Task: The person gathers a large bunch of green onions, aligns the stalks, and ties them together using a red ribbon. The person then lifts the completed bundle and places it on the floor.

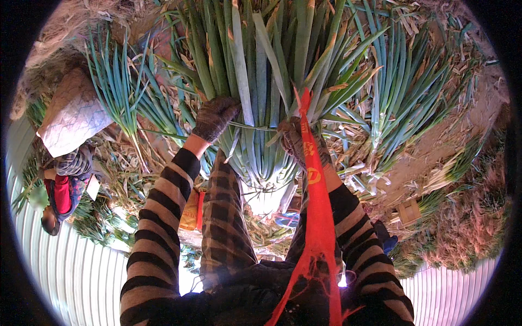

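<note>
A large bundle of green onions (pixel 261 93) stands before me between my knees, leaves away from me and pale stalk ends towards me. A thin green tie (pixel 255 127) crosses its stalks. At the bundle's left side, my gloved left hand (pixel 216 118) is closed on the tie's left end. My gloved right hand (pixel 294 140) grips the tie at the right side, its fingers partly hidden. A red cloth strip (pixel 318 195) with printing hangs from my chest and passes in front of the right hand.
Loose green onions lie on the left (pixel 118 85) and in a pile on the right (pixel 395 89), among dry leaf litter (pixel 159 159). A co-worker (pixel 65 191) is at the far left near a pale sack (pixel 73 114). An orange bag (pixel 190 214) lies beside my left leg.
</note>
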`<action>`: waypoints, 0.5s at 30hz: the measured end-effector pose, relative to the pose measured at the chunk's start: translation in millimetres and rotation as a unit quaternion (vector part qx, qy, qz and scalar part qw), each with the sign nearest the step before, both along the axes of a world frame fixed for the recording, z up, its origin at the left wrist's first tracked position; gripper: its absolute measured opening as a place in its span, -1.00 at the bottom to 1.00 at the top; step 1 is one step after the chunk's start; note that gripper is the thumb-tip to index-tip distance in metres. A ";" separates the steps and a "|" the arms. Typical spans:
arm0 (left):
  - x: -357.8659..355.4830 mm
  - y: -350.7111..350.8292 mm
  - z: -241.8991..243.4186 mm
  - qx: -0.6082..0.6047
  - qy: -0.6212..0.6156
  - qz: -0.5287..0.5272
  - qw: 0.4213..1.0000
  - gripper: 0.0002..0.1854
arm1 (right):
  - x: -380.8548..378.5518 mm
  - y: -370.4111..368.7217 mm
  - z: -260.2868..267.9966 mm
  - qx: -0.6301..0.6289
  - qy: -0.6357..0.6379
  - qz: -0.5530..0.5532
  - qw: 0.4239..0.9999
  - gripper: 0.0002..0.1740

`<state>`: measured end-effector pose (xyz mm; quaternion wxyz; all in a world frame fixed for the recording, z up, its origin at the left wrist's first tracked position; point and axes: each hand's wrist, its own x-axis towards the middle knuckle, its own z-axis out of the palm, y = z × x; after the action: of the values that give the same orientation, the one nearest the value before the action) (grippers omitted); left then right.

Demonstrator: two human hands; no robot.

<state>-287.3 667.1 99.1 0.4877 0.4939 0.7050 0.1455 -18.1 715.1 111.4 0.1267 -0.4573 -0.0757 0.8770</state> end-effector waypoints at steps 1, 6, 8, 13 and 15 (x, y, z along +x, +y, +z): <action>0.4 -2.7 3.0 -0.013 -0.025 0.018 0.999 -0.70 | -1.2 0.6 -0.9 -0.042 0.018 -0.044 0.998 -0.74; -2.5 7.4 11.0 0.148 0.089 -0.187 0.967 -0.59 | -5.8 -0.3 -1.9 -0.051 0.039 -0.042 0.997 -0.72; -5.0 17.1 7.1 0.098 0.143 -0.313 0.934 -0.65 | -5.5 -1.7 -2.2 -0.052 0.039 -0.035 0.997 -0.72; -10.8 19.5 -6.4 0.127 0.136 -0.367 0.911 -0.77 | 0.4 -3.0 -9.4 0.076 -0.053 0.119 0.989 -0.72; -4.8 6.6 -3.5 0.038 0.066 -0.206 0.976 -0.75 | 4.1 -3.5 -12.5 0.083 -0.063 0.123 0.987 -0.72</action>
<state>-292.1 673.7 95.5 0.4410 0.6548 0.6128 0.0358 -14.0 711.6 98.9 0.0508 -0.4863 -0.2115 0.8463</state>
